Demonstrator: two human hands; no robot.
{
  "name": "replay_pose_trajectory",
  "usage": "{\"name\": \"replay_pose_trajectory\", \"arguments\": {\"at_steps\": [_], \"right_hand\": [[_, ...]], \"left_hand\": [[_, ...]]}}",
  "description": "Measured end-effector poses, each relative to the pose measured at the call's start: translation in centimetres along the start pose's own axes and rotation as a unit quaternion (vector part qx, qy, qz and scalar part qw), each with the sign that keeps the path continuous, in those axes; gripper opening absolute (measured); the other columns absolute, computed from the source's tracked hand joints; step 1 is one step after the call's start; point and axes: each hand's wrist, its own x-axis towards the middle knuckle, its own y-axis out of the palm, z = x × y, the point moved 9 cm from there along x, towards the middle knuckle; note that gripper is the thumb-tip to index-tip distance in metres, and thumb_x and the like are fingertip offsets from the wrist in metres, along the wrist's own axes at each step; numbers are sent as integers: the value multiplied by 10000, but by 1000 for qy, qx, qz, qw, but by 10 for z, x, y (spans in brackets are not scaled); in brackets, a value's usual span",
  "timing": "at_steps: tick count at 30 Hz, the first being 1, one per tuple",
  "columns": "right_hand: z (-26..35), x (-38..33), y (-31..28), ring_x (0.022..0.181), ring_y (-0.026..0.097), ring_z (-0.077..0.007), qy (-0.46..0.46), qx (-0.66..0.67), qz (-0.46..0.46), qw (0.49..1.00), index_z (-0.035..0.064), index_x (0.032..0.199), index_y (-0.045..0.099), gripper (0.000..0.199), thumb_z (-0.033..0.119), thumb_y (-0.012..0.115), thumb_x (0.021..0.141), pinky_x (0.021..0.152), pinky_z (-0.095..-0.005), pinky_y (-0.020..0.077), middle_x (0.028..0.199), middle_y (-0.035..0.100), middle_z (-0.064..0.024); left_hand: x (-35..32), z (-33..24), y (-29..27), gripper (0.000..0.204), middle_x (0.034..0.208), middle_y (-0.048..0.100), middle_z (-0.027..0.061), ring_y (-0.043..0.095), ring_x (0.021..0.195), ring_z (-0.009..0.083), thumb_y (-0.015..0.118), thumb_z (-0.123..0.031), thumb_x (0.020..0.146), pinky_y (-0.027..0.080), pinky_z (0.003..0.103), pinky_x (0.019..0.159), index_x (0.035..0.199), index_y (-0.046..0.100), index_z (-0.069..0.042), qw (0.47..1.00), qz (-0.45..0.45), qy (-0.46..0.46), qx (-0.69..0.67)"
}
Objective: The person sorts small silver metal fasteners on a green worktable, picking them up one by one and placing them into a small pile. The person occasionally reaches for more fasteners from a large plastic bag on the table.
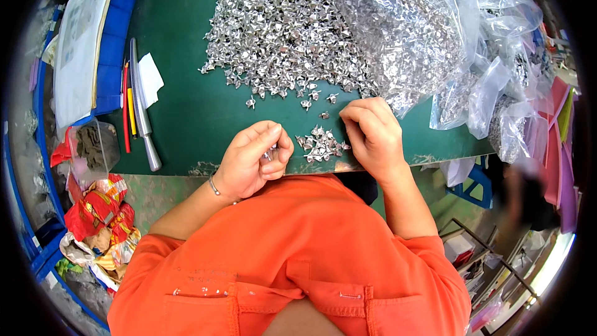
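Note:
My left hand (pixel 258 152) is palm up near the table's front edge, its fingers curled around small silver metal parts (pixel 272 151) that partly show. To its right lies a little pile of the same kind of winged metal pieces (pixel 321 144). My right hand (pixel 374 137) rests at the right side of that pile, thumb and fingers closed together; whatever they hold is hidden. Beyond both hands spreads a large heap of these shiny parts (pixel 280 31), with a few loose ones (pixel 306 105) between the heap and the pile.
A clear plastic bag (pixel 410 31) full of parts covers the heap's right side, with more bags (pixel 497 93) beyond. On the green table (pixel 180 106) at left lie a grey-handled tool (pixel 142 106), red and yellow sticks, a paper scrap (pixel 150 79) and a blue bin (pixel 115 43).

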Motion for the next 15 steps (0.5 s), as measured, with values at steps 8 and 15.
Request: {"name": "replay_pose_trajectory", "arguments": {"at_steps": [8, 15], "right_hand": [[11, 7, 15, 810, 626, -287, -30, 44, 19, 998, 37, 909, 658, 218, -74, 728, 735, 714, -369, 518, 931, 671, -80], [7, 6, 5, 823, 641, -293, -34, 57, 76, 995, 28, 940, 666, 192, -56, 725, 778, 706, -382, 529, 942, 673, -94]], "left_hand": [[1, -1, 2, 270, 817, 554, 77, 357, 534, 62, 426, -231, 1100, 314, 216, 468, 960, 561, -43, 1000, -14, 0, 12], [1, -1, 0, 269, 821, 560, 77, 365, 537, 63, 430, -230, 1098, 316, 215, 470, 960, 563, -42, 1000, -11, 7, 14]]}}
